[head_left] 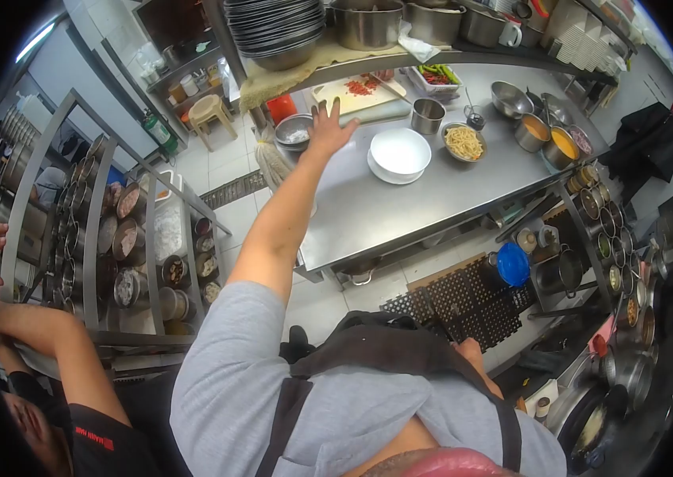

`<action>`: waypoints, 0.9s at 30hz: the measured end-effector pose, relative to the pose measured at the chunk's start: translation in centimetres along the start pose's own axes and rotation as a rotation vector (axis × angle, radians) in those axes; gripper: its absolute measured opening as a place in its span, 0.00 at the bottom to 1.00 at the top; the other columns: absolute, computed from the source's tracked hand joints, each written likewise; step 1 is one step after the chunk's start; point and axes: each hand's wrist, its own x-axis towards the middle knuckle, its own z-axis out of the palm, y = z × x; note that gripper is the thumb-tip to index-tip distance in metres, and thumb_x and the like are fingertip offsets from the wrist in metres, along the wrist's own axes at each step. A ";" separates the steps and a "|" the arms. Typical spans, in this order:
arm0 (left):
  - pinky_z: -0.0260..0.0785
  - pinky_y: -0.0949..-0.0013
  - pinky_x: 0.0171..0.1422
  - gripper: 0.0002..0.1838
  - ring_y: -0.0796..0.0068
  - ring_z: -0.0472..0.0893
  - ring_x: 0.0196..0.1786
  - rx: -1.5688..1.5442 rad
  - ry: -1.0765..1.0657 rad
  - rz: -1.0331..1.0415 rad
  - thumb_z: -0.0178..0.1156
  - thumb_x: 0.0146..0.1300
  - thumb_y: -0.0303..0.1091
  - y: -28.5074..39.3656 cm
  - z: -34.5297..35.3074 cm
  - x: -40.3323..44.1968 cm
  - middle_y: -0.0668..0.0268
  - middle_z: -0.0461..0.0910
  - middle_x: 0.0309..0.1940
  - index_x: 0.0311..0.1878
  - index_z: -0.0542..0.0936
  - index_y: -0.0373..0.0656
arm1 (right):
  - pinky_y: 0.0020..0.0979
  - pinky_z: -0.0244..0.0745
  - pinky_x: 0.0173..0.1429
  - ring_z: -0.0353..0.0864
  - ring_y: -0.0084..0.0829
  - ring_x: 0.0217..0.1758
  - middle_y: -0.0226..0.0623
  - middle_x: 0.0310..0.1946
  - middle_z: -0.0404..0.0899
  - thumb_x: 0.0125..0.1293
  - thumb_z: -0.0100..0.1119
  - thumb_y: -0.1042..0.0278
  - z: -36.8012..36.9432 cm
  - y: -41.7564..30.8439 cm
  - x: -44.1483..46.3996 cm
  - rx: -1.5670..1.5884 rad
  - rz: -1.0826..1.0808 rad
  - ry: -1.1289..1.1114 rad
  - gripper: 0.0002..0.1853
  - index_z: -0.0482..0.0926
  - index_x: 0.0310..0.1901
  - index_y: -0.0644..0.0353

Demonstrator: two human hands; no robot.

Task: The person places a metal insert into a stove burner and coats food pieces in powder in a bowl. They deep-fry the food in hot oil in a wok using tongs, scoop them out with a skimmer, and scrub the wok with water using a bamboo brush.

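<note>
Through the head camera I see a steel bowl [283, 133] with something pale in it, at the left end of the bench [400, 213]; the left hand [330, 129] is open and spread just beside it, while I cannot tell the partly hidden right hand's [471, 352] grip. Stacked white bowls [400, 151] stand near a bowl of yellowish strips [464, 143]. Tiled floor [233, 211] and a black mat [475, 306] lie below; open steel runs from the white bowls to my near edge
</note>
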 end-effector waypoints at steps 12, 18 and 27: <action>0.70 0.50 0.49 0.20 0.49 0.79 0.43 0.057 -0.298 0.048 0.51 0.60 0.48 -4.0 7.7 -10.3 0.49 0.80 0.37 0.37 0.79 0.39 | 0.42 0.72 0.56 0.77 0.48 0.51 0.56 0.44 0.78 0.52 0.64 0.48 1.8 3.2 -0.4 0.102 0.098 -0.009 0.28 0.79 0.42 0.70; 0.46 0.40 0.68 0.28 0.48 0.55 0.69 0.103 -0.119 0.096 0.53 0.60 0.43 -7.2 11.4 -31.2 0.48 0.59 0.65 0.61 0.67 0.39 | 0.41 0.72 0.55 0.77 0.48 0.51 0.55 0.44 0.78 0.53 0.63 0.47 3.3 6.9 0.1 0.074 0.047 -0.018 0.27 0.80 0.40 0.69; 0.61 0.55 0.64 0.32 0.50 0.74 0.56 -0.124 -0.979 0.114 0.56 0.52 0.46 -18.2 21.0 -43.2 0.51 0.75 0.54 0.60 0.69 0.38 | 0.40 0.75 0.52 0.80 0.46 0.45 0.51 0.40 0.80 0.49 0.64 0.46 3.8 3.0 4.9 0.033 0.006 -0.013 0.26 0.82 0.32 0.68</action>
